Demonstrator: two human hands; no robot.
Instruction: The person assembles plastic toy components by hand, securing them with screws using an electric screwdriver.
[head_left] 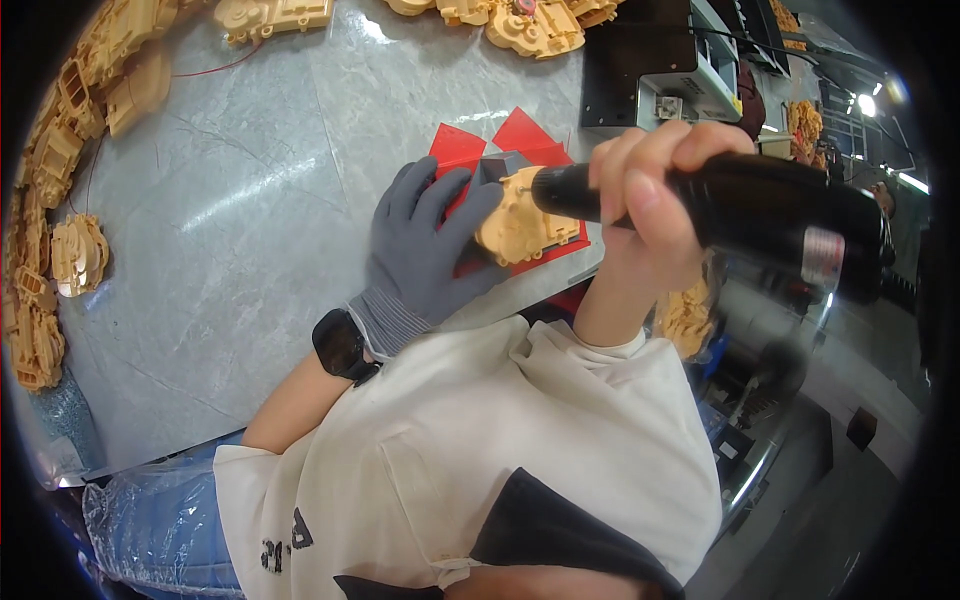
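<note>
My left hand [425, 235], in a grey knit glove, grips the left side of a yellow moulded plastic housing [515, 235]. The fingertips lie along its upper left and the thumb is at its lower edge. The housing rests over a red fixture [520, 130] with raised flaps, and a dark grey block [500, 166] shows behind it. My bare right hand [655, 190] is wrapped round a black electric screwdriver [760, 205], held nearly level. The screwdriver's nose end meets the upper right of the housing; its bit is hidden.
Yellow housings [80, 255] line the left edge of the grey tabletop [240, 240], and more [535, 30] lie at the back. A black machine [635, 65] stands back right. Bubble wrap [68, 415] sits at the near left corner. A bag of yellow parts [685, 320] is below the screwdriver.
</note>
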